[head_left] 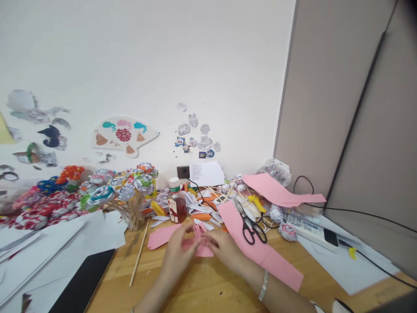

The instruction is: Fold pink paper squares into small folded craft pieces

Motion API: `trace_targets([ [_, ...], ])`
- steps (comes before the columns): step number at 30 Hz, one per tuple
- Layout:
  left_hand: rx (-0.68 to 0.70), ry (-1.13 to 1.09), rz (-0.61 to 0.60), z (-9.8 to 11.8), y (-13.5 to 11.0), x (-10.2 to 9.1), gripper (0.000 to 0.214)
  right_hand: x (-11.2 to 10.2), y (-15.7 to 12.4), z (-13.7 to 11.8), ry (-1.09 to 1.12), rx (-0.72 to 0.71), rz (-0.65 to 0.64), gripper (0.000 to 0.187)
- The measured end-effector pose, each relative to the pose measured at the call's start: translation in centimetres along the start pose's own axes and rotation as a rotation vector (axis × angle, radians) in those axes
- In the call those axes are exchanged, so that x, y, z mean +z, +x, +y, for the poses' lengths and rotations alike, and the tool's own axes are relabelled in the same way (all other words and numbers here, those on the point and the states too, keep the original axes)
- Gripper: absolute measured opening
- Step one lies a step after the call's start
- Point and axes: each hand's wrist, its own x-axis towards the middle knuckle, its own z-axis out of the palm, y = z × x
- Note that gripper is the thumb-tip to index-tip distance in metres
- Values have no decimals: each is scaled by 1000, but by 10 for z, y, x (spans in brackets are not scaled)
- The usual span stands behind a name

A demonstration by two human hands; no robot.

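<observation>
Between my two hands is a small folded piece of pink paper, just above the wooden table. My left hand pinches its left side with thumb and fingers. From the right, my right hand grips the paper's other side with the fingertips. Part of the paper is hidden behind the fingers. Cut pink paper pieces lie flat just left of my left hand. Beyond my right hand, black-handled scissors rest on a long pink paper strip.
A bottle of reddish liquid stands behind my hands. Paper flowers crowd the back left. A wooden stick and a black flat object lie on the left. Paper scraps cover the back. A black cable crosses the right side.
</observation>
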Motion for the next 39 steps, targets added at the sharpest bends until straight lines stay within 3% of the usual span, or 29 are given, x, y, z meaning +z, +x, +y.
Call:
trace_targets([
  [2, 63, 127, -115, 0, -2, 3, 19, 1, -1, 0, 20, 45, 10, 23],
  [4, 33, 178, -151, -2, -3, 5, 19, 4, 1, 4, 73, 92, 43, 22],
  [9, -198, -57, -13, -7, 0, 7, 20, 11, 8, 16, 388, 208, 83, 11],
  [12, -261, -207, -35, -4, -1, 8, 18, 12, 10, 18, 455, 216, 91, 10],
  [15, -280, -280, -129, 3, -6, 10, 19, 9, 8, 14, 326, 174, 113, 13],
  [19, -231, -220, -262, 5, -10, 12, 29, 4, 4, 0, 87, 31, 124, 11],
  [22, -280, -205, -251, -1, -9, 15, 36, 0, 3, -10, -1, -23, 153, 7],
  [28, -364, -398, -285, -1, -10, 18, 38, -3, 2, -18, -56, -107, 229, 10],
  [39, -416, -652, -263, 2, -7, 15, 30, -8, -2, -10, -362, -454, 132, 25],
])
